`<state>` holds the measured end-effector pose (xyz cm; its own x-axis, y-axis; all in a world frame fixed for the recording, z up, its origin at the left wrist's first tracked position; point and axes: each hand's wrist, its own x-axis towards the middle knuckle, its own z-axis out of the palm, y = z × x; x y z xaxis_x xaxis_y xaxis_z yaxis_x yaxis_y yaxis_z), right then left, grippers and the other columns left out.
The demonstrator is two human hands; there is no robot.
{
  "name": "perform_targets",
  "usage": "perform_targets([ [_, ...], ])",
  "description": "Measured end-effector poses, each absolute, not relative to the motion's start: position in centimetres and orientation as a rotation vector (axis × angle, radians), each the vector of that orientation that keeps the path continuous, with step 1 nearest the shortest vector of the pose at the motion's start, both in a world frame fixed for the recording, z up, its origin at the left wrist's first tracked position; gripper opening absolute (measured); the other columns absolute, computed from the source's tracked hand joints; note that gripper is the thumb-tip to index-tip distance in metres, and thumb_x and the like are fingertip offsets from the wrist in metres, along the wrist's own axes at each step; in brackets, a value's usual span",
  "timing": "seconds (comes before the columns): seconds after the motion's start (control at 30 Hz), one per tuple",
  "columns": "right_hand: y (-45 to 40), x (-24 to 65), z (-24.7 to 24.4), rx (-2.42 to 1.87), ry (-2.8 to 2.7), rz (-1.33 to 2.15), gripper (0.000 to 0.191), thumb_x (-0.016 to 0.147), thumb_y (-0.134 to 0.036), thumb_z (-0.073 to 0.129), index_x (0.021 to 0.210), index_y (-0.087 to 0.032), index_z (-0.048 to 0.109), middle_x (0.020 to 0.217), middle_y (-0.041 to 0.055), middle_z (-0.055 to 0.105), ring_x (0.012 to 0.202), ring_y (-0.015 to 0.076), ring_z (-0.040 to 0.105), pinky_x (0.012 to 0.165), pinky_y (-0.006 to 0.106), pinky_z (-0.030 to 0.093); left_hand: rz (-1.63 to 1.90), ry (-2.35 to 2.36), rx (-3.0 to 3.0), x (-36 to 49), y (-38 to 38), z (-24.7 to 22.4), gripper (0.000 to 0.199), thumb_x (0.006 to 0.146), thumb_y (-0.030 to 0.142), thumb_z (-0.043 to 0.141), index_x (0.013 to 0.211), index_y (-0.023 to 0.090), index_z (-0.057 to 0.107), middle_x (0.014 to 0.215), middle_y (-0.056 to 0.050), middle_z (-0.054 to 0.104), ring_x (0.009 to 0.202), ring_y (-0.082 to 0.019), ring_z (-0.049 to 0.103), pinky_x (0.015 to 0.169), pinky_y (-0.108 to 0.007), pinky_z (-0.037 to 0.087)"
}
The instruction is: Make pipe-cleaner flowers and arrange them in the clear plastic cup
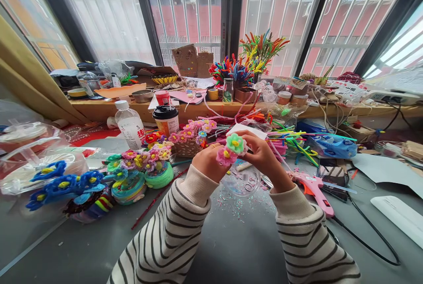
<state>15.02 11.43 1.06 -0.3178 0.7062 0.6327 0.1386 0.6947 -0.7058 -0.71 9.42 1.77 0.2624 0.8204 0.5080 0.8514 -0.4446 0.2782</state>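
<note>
Both hands meet over the middle of the table around a small bunch of pipe-cleaner flowers. My left hand is closed at the bunch's left side, beside a pink flower with a yellow centre. Above and right of it faces a mint-green flower, also yellow in the middle. My right hand curls its fingers round the bunch from behind and the right, at the green flower's edge. Stems and most fingertips are hidden. Below the hands lies a clear plastic dish with glitter scattered around it.
Finished flower pots and blue flowers stand at left, near a bottle and a lidded coffee cup. A pink glue gun with its cord lies right. Loose pipe cleaners spread behind the hands, below the cluttered sill.
</note>
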Motion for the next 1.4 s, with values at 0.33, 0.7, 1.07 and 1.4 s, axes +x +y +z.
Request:
perform_targets([
  [0.33,11.4,16.5,1.2,-1.176,-1.938,0.719,0.045,0.059,-0.042,0.070,0.093,-0.015,0.060,0.103,0.0112,0.059,0.078,0.0177,0.060,0.066,0.030,0.049,-1.046,-2.031,-2.546,-1.9,11.3,0.8,0.018,0.065,0.031,0.059,0.055,0.017,0.061,0.048,0.001,0.058,0.049,-0.012,0.053,0.050,-0.022,0.038],
  [0.7,11.3,16.7,1.3,-1.560,-2.060,0.700,0.032,0.069,-0.046,0.057,0.066,-0.015,0.061,0.063,0.0036,0.062,0.058,0.0132,0.053,0.052,0.024,0.037,-1.138,-2.075,-2.487,-2.6,12.5,-0.4,0.018,0.065,0.034,0.058,0.059,0.017,0.060,0.056,-0.002,0.062,0.054,-0.014,0.056,0.053,-0.024,0.041],
  [1.07,11.9,16.8,0.7,-1.536,-2.030,0.750,0.027,0.069,-0.043,0.055,0.065,-0.016,0.058,0.063,0.0017,0.059,0.056,0.0122,0.051,0.052,0.024,0.038,-1.154,-2.070,-2.386,-2.3,12.9,-1.4,0.020,0.066,0.033,0.058,0.057,0.016,0.057,0.054,0.000,0.057,0.051,-0.011,0.051,0.053,-0.023,0.039],
  [1.4,12.4,16.9,0.1,-1.521,-2.005,0.741,0.031,0.069,-0.046,0.056,0.068,-0.015,0.061,0.066,0.0038,0.062,0.059,0.0139,0.055,0.054,0.025,0.041,-1.428,-1.997,-2.452,-2.3,13.4,-2.0,0.014,0.067,0.028,0.059,0.071,0.018,0.067,0.061,-0.001,0.065,0.056,-0.012,0.057,0.057,-0.024,0.043],
])
